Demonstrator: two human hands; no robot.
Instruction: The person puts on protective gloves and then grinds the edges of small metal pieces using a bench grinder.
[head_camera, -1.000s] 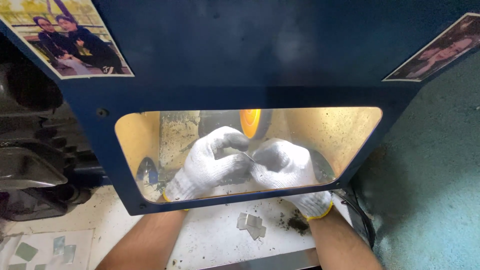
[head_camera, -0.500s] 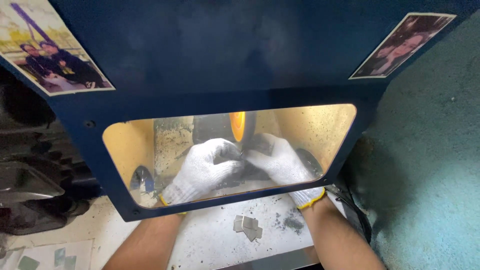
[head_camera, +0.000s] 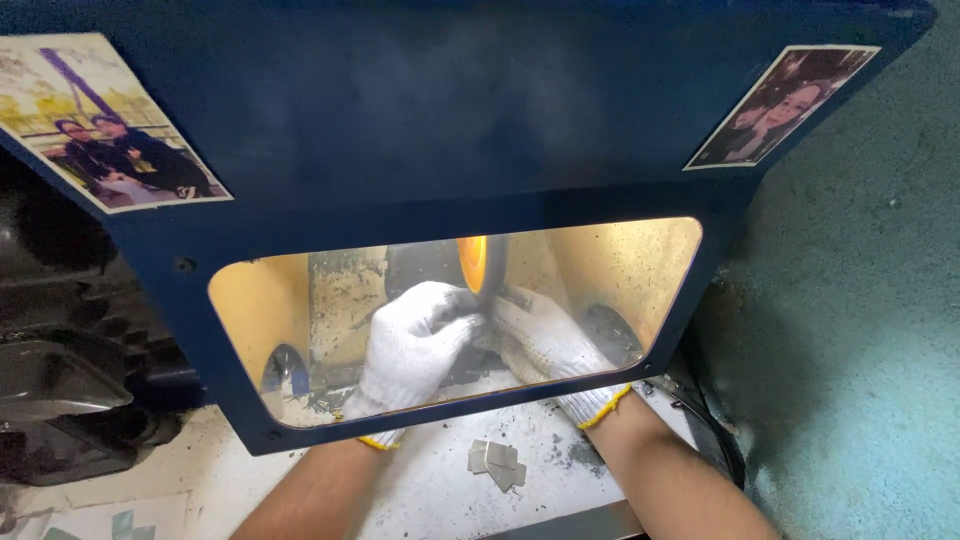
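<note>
Both gloved hands are closing in: left hand (head_camera: 415, 345) and right hand (head_camera: 540, 335) are meeting, fingers curled, beneath the orange wheel (head_camera: 472, 263); any gripped piece is hidden. Small metal squares (head_camera: 497, 463) are lying on the bench.

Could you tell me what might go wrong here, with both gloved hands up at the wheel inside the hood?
The left hand and right hand meet right at the orange wheel; knit gloves could snag or fingers graze it. Whatever they pinch is hidden, so the grip may be thin and slip. Small grey metal pieces lie loose near the forearms and could get knocked off.
</note>
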